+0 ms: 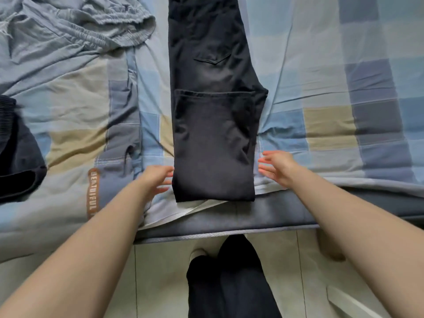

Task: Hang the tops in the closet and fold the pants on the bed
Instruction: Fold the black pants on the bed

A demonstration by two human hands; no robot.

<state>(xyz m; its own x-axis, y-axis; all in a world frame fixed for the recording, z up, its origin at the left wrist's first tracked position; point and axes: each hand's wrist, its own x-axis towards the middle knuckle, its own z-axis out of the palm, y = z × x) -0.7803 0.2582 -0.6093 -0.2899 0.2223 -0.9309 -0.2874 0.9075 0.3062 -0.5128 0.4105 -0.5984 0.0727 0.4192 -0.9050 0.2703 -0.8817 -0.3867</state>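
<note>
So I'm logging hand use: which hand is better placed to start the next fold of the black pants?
Probably the left hand: its fingertips appear to touch the black pants, while the right hand hovers slightly off.

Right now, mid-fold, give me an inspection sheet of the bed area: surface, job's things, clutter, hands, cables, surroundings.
Surface: checked bedspread in blue, beige and grey, wrinkled; its near edge hangs over the bed's side.
Job's things: black pants lie lengthwise mid-bed, leg ends folded up over the upper part, fold line at the near edge.
Clutter: grey-blue garment crumpled at far left; dark garment at the left edge, partly out of view.
Hands: left hand at the fold's left side, fingers relaxed; right hand beside the right side, fingers straight; neither grips the pants.
Cables: nothing seen.
Surroundings: pale tiled floor below the bed; the person's dark-clad legs stand there.
</note>
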